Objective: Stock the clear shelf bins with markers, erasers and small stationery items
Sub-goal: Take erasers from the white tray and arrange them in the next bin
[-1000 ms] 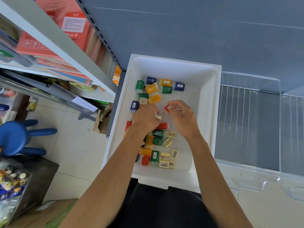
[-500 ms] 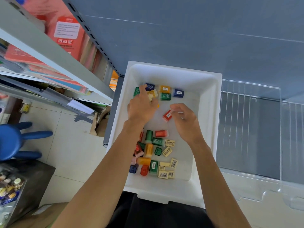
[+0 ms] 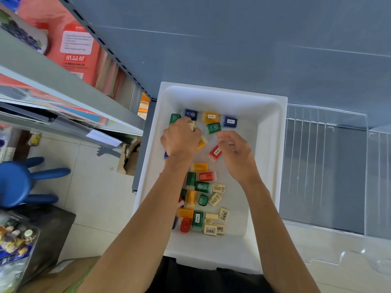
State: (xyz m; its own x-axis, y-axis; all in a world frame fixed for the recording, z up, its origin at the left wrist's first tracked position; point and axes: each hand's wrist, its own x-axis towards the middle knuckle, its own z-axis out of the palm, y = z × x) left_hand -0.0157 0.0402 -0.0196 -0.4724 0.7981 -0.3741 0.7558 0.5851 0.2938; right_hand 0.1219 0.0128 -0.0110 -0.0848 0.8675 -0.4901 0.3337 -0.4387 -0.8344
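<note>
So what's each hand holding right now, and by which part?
Left hand is closed on a cream eraser, gripped by one end. Right hand looks empty, fingers curled above the red eraser.

A white rectangular plastic bin (image 3: 273,157) holds scattered small stationery pieces lying flat: green, orange, red and blue translucent cases (image 3: 213,127) toward its far end and left side, and cream barcode-labelled erasers (image 3: 215,199) clustered near its front. A clear empty bin (image 3: 325,176) sits just beside it.
</note>
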